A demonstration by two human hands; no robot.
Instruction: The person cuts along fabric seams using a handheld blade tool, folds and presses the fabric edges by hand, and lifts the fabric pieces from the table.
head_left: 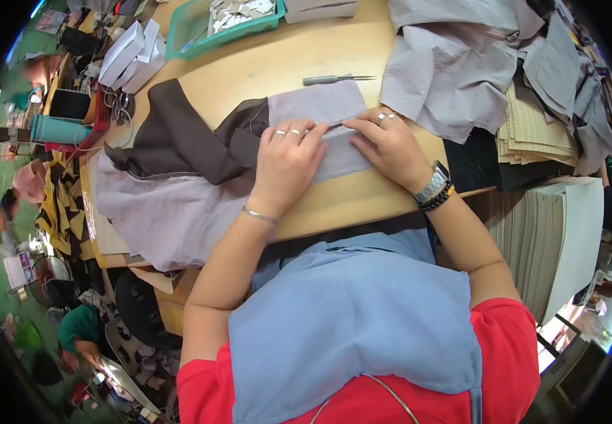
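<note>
A piece of light grey-lilac fabric (313,106) lies on the wooden table in front of me, with a dark narrow line across it. My left hand (290,152) rests on its left part, fingertips pressed together at one end of that line. At the other end, my right hand (389,145) pinches the cloth between thumb and fingers. Dark brown fabric (186,134) is joined or laid against it on the left, and more lilac cloth (171,212) spreads below. Beyond my hands lies an awl (330,80) with a grey handle and thin metal point.
A teal tray (186,49) of small pale pieces stands at the back beside white boxes (133,56). Grey garments (454,78) are heaped at the right, by yellowish sheets (532,134). A tall paper stack (553,233) stands lower right. Another person (83,328) sits lower left.
</note>
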